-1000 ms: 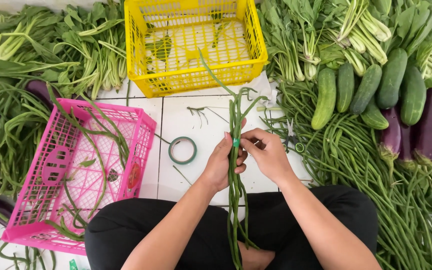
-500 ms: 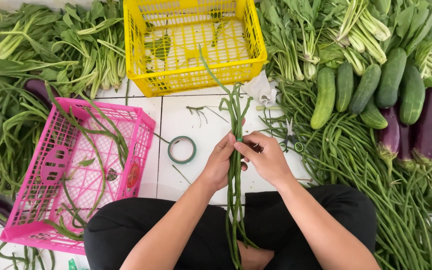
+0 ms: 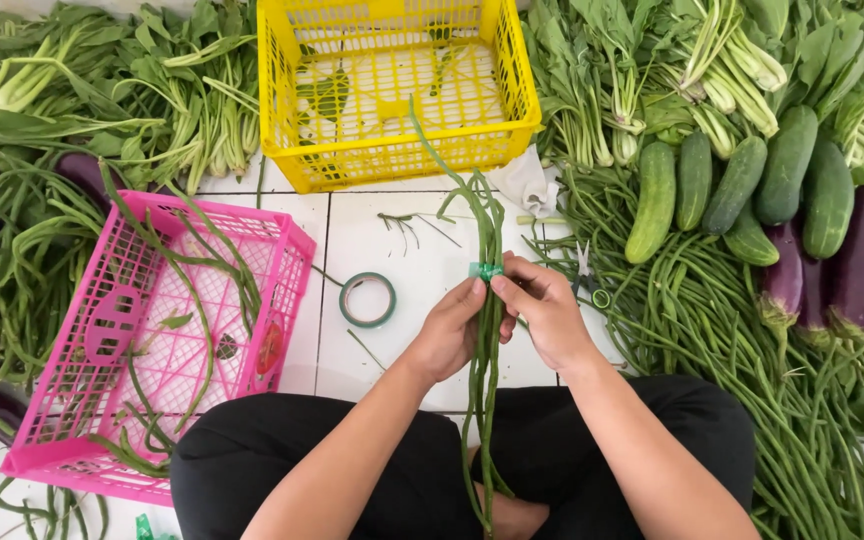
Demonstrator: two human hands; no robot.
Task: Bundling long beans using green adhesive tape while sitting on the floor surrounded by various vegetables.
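We pinch a slim bundle of long green beans between both hands, left hand and right hand clenched at its green tape band, its long axis running straight away from us past the fingers.

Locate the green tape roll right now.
In the head view, the green tape roll lies flat on the white tiled floor, just left of the left hand, between the pink crate and the bean bundle.

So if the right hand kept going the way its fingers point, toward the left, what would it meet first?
The right hand already touches the bundle of long beans; just past it sits the left hand, probably first, then the green tape roll.
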